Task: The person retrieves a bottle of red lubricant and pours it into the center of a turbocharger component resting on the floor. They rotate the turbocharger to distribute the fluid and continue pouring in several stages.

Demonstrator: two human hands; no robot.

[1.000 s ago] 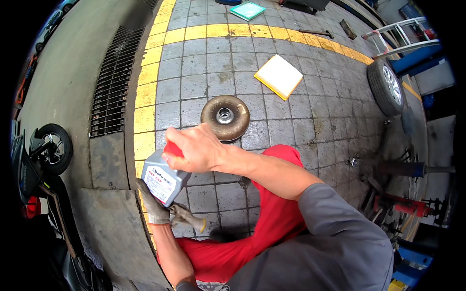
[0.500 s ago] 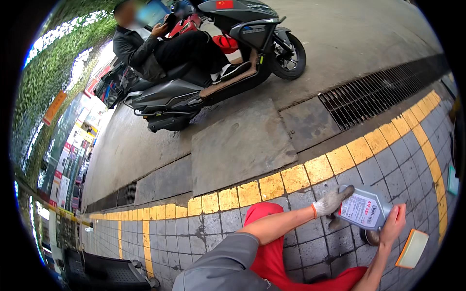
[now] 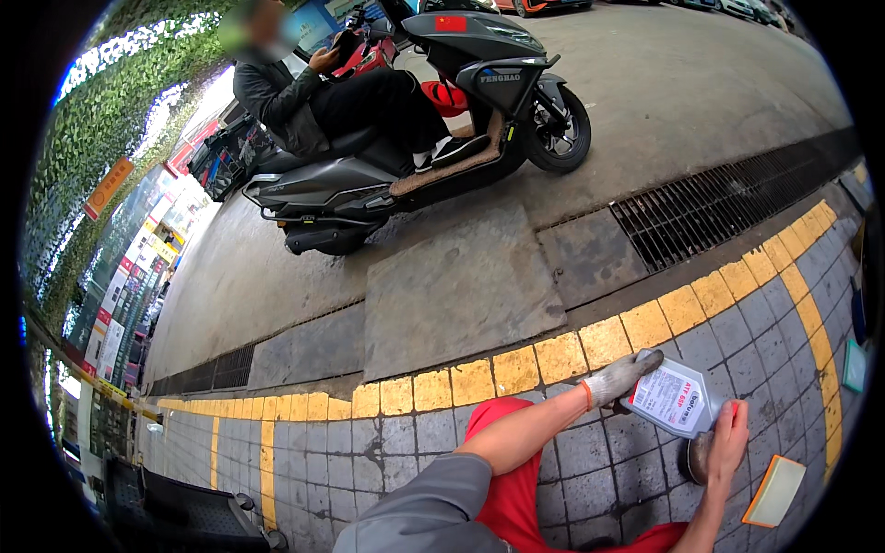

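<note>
A flat grey plastic fluid bottle [image 3: 705,380] with a white label lies tilted between my hands. My left hand [image 3: 619,380], in a pale knit glove with dark, dirty fingertips, grips its base end. The bare right hand [image 3: 730,441] is closed around the opposite, cap end, and its fingers hide the cap. Just beneath that hand shows a dark rounded object [image 3: 693,459], whose kind I cannot make out.
An orange-edged rectangular panel, like an air filter [image 3: 774,491], lies on the grey tiles at right, with a teal box [image 3: 855,366] beyond. Past the yellow tile border [image 3: 562,355] run a drain grate [image 3: 728,203] and a scooter [image 3: 369,175] with a seated person.
The bottle and both my hands have shifted slightly, and the right hand sits a little lower and further left. More of the dark rounded object shows. My view has tilted up somewhat.
</note>
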